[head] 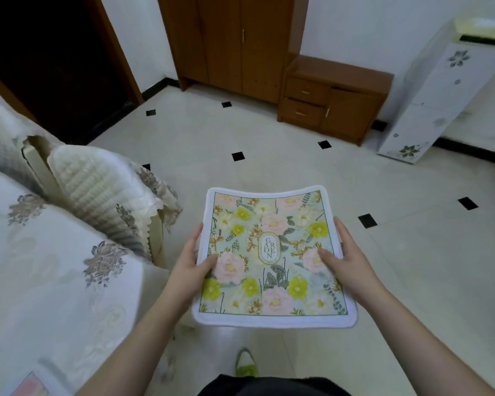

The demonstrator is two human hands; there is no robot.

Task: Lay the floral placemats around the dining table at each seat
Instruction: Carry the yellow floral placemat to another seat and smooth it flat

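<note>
I hold a floral placemat (272,258) flat in front of me above the tiled floor. It has a white border, pink and yellow flowers and an oval label reading GARDEN. My left hand (192,261) grips its left edge, thumb on top. My right hand (345,258) grips its right edge, thumb lying on the print. The dining table (49,267), under a white floral cloth, lies to my left. The corner of another placemat (30,385) shows on the table at the bottom left.
A chair with a quilted cream cover (97,184) stands against the table's far side. A wooden wardrobe (232,41) and low drawer cabinet (332,98) line the back wall. A white floral appliance (440,92) stands at right. Open tiled floor (297,167) stretches ahead.
</note>
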